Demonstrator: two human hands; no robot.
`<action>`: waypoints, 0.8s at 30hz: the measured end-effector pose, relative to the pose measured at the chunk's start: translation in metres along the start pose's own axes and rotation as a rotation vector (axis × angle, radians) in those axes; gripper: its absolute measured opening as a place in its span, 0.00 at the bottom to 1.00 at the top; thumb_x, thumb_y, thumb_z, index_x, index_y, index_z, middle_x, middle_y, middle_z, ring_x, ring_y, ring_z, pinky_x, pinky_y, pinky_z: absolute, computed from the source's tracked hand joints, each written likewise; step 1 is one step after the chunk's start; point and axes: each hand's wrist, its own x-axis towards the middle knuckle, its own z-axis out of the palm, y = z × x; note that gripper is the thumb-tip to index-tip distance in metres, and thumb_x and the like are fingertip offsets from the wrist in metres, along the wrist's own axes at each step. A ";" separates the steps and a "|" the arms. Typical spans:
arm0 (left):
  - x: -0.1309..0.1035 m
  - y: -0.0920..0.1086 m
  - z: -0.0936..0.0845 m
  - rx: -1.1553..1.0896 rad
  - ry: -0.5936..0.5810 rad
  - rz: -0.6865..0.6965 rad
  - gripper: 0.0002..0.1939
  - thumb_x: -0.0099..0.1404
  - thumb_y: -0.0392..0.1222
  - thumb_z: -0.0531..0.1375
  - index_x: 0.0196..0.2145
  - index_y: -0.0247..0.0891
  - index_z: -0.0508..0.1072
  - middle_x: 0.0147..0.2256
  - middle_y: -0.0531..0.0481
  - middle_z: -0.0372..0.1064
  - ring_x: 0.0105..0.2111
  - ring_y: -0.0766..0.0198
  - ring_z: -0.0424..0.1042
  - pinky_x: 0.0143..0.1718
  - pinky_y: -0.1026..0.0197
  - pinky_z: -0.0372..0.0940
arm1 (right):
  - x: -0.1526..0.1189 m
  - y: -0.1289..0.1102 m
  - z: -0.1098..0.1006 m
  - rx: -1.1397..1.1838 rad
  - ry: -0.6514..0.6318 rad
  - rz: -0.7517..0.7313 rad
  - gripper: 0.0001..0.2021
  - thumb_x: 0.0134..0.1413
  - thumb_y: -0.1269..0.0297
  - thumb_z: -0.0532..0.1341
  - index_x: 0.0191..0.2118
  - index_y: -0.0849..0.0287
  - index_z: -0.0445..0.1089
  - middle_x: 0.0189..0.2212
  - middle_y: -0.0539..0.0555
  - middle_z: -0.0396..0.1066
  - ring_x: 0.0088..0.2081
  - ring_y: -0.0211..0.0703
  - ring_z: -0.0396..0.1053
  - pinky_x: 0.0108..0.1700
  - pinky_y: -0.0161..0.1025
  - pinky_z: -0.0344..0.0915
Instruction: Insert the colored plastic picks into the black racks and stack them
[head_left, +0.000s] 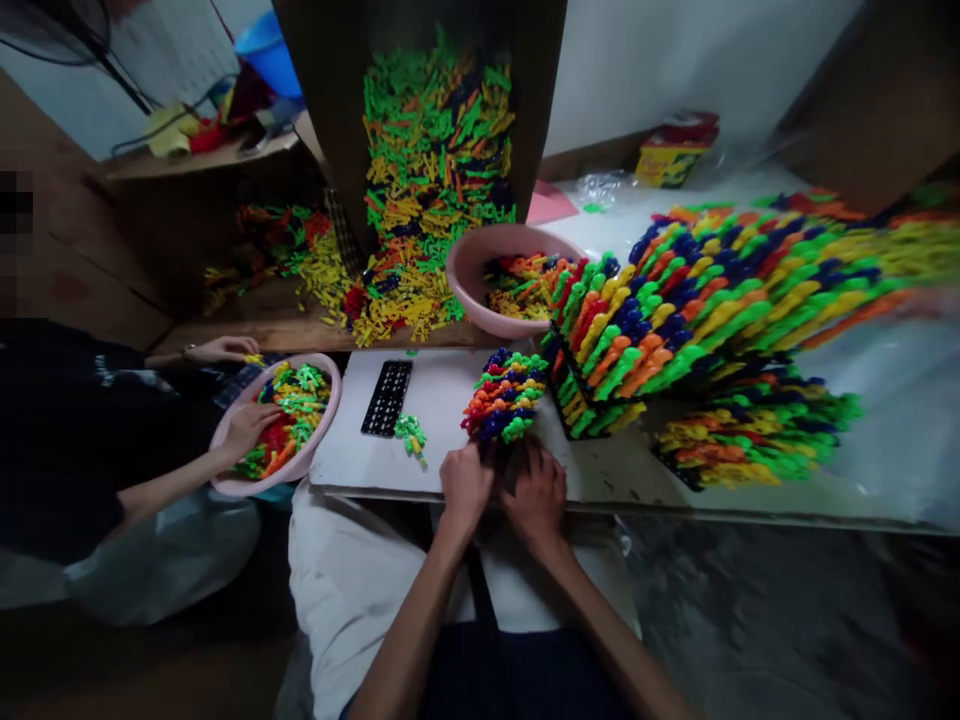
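A block of small colourful plastic pieces (504, 392), in red, orange, yellow, green and blue rows, stands just beyond my hands at the table's front edge. My left hand (466, 485) is closed at its near left side, and my right hand (538, 490) curls its fingers round the near right side. What lies between my palms is dark and partly hidden. Left of them, a black tray with rows of holes (387, 398) lies flat on the white table (442, 360). Beside that tray is a small loose pile of green and yellow pieces (411, 436).
Filled black racks (592, 385) of pieces are stacked at the right. A pink basin (469, 305) holds more behind. Loose pieces (439, 170) spill from a tall box. At left, a co-worker's hand (251, 430) reaches into another pink basin (335, 385).
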 end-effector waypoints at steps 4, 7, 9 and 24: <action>-0.014 -0.029 -0.033 0.043 0.147 -0.092 0.18 0.70 0.54 0.51 0.43 0.44 0.76 0.31 0.47 0.77 0.32 0.57 0.76 0.31 0.62 0.58 | 0.002 -0.001 0.002 0.020 0.048 0.010 0.28 0.64 0.50 0.53 0.61 0.67 0.64 0.59 0.65 0.67 0.57 0.58 0.61 0.58 0.51 0.54; -0.018 -0.059 -0.046 0.202 0.217 -0.296 0.23 0.69 0.59 0.49 0.41 0.40 0.74 0.31 0.42 0.76 0.33 0.49 0.76 0.32 0.58 0.59 | 0.002 -0.003 0.003 0.035 0.064 0.022 0.28 0.64 0.49 0.53 0.61 0.65 0.64 0.60 0.64 0.66 0.58 0.58 0.60 0.58 0.51 0.54; -0.013 -0.074 -0.048 0.193 0.160 -0.314 0.20 0.67 0.57 0.51 0.39 0.39 0.73 0.33 0.40 0.76 0.35 0.47 0.76 0.32 0.57 0.60 | 0.002 -0.003 0.003 0.054 0.060 0.023 0.29 0.64 0.47 0.54 0.61 0.65 0.64 0.60 0.63 0.66 0.58 0.58 0.60 0.59 0.52 0.54; -0.061 -0.024 -0.019 -1.165 -0.107 -0.025 0.15 0.54 0.47 0.68 0.35 0.38 0.71 0.32 0.52 0.73 0.31 0.67 0.72 0.32 0.66 0.66 | 0.001 -0.017 -0.076 1.057 -0.019 0.208 0.18 0.63 0.57 0.58 0.57 0.56 0.66 0.48 0.56 0.74 0.48 0.45 0.72 0.51 0.43 0.69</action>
